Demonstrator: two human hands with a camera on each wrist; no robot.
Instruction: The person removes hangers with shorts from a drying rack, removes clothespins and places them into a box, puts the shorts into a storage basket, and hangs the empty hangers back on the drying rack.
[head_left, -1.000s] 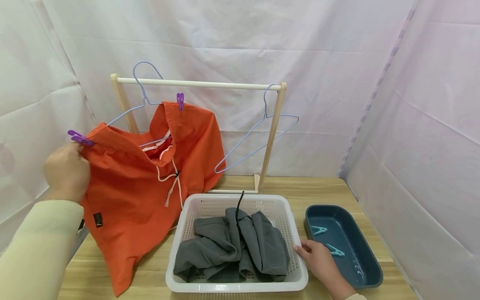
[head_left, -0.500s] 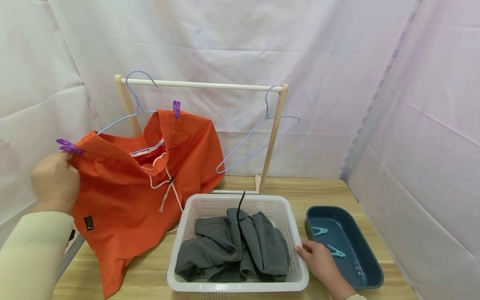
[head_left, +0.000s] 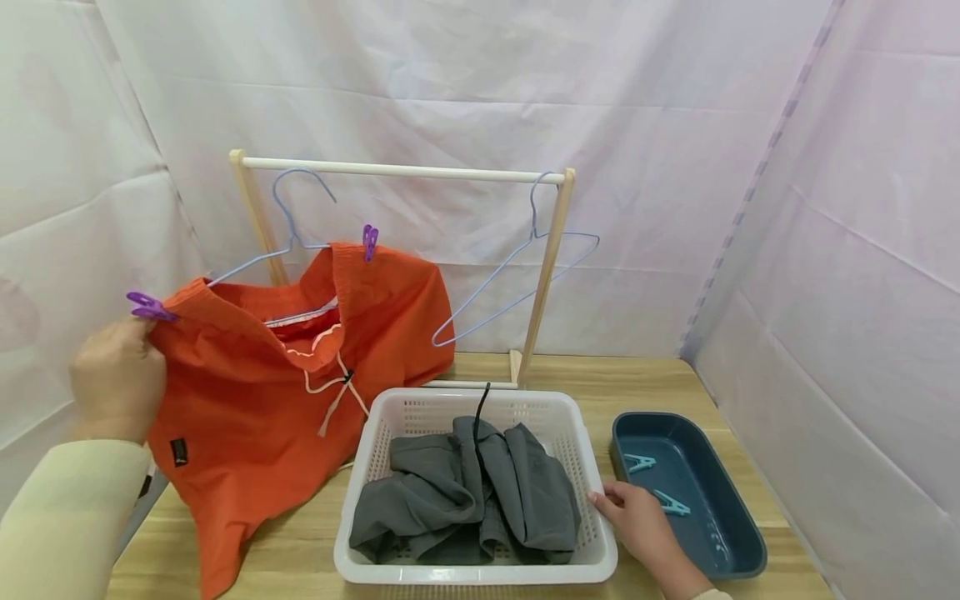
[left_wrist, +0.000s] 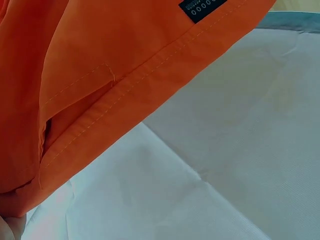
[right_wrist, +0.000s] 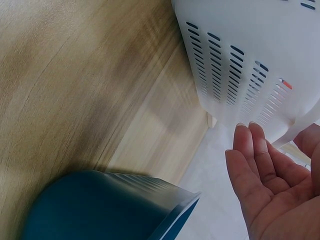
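Observation:
My left hand point(head_left: 120, 379) grips the waist corner of orange drawstring shorts point(head_left: 277, 417), just under a purple clothespin point(head_left: 151, 307). A second purple clothespin stands upright on the other side of the waistband. Inside the waist runs a blue wire hanger point(head_left: 291, 221), its hook reaching the height of the rack's rod in the head view. The left wrist view shows the shorts' side pocket point(left_wrist: 80, 110) and the fingers at the lower left edge. My right hand point(head_left: 641, 525) pinches the right rim of a white basket point(head_left: 476, 575), its other fingers extended along the outer wall.
Dark grey clothing point(head_left: 465, 492) with a black cord lies in the basket. A dark blue tray point(head_left: 720, 475) with light blue clothespins point(head_left: 671, 502) stands to the right. Behind is a wooden rack point(head_left: 405, 170) with another blue hanger point(head_left: 487, 279) at its right end.
My left hand, the shorts and their hanger have come down; they swung left, then slightly back right. The hook dropped from above the rod to about its height. My right hand stays at the basket.

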